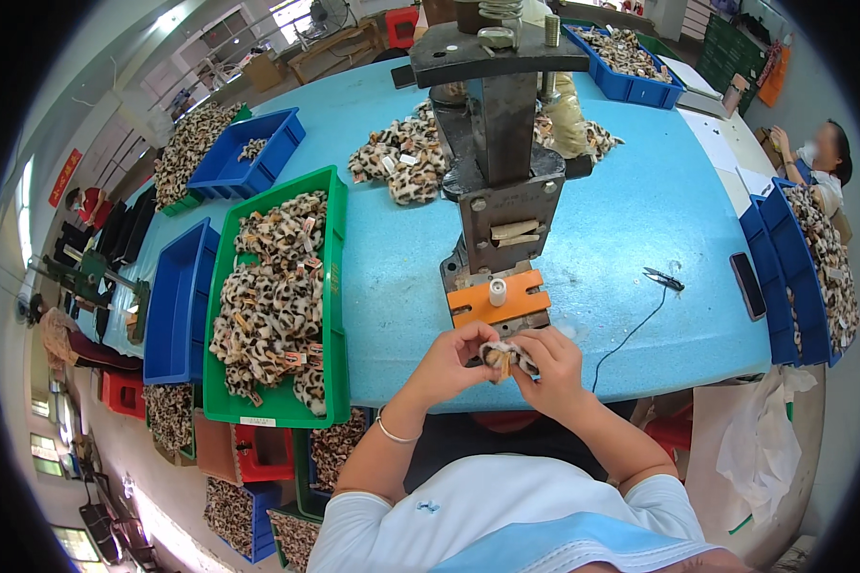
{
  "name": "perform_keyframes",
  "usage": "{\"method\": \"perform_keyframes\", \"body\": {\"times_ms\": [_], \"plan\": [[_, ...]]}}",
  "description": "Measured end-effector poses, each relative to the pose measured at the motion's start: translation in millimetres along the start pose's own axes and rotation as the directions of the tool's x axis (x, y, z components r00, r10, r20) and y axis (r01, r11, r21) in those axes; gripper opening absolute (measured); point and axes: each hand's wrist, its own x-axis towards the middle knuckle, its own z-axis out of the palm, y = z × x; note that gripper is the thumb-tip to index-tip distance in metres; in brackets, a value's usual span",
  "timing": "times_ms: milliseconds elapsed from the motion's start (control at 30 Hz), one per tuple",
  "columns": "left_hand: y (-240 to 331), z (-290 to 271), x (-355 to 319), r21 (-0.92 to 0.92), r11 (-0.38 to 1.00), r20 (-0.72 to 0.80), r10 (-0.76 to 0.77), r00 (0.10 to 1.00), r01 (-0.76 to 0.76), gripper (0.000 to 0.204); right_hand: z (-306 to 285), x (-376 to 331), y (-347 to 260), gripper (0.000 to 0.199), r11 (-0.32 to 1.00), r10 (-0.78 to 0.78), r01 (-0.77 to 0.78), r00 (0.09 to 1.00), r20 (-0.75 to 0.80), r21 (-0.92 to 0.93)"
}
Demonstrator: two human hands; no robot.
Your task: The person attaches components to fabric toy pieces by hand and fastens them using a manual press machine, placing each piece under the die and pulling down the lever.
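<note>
A small spotted plush piece point(506, 358), in white, black and tan, is pinched between my two hands at the table's near edge. My left hand point(459, 361) grips it from one side with thumb and fingers. On its other side my right hand point(550, 366) has its fingers closed round it. Just beyond my hands stands a black metal press point(511, 191). An orange plate point(497, 298) with a white post point(498, 289) sits at the foot of the press, a short way from my fingertips.
Left of me, a green tray point(336, 286) holds many spotted plush pieces, beside blue bins point(177, 306). More pieces point(411, 158) lie behind the press. Thread snips point(664, 279) on a dark cord and a phone point(747, 286) lie on the right. Another person point(825, 162) sits far right.
</note>
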Motion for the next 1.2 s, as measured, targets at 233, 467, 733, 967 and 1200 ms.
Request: {"method": "perform_keyframes", "body": {"times_ms": [233,467,733,967,1200], "plan": [[-9.1,2.0,24.6,0.087,0.969,-0.153,0.244,0.958,-0.233,0.023,10.9,25.3,19.6,0.028,0.988,0.151,-0.151,0.989,0.003,-0.039],[-15.1,-3.6,40.1,0.016,0.938,-0.459,0.314,0.831,-0.345,0.020,4.3,62.0,54.0,0.022,0.942,0.331,-0.336,0.932,0.146,0.008],[-13.5,-2.2,18.0,0.328,0.916,-0.241,0.316,0.918,-0.230,0.024,-7.0,35.4,23.0,0.031,0.994,0.105,-0.109,0.952,0.287,-0.002],[-0.8,-6.8,17.3,-0.021,1.000,-0.161,0.016,0.987,-0.019,0.026,-6.4,22.2,16.3,0.029,0.999,0.040,-0.047,0.965,0.258,0.022],[-9.7,-14.5,7.2,0.089,0.996,-0.053,-0.023,0.998,0.027,0.021,-9.8,15.1,8.7,0.026,0.996,-0.018,-0.004,0.970,0.241,0.090]]}}
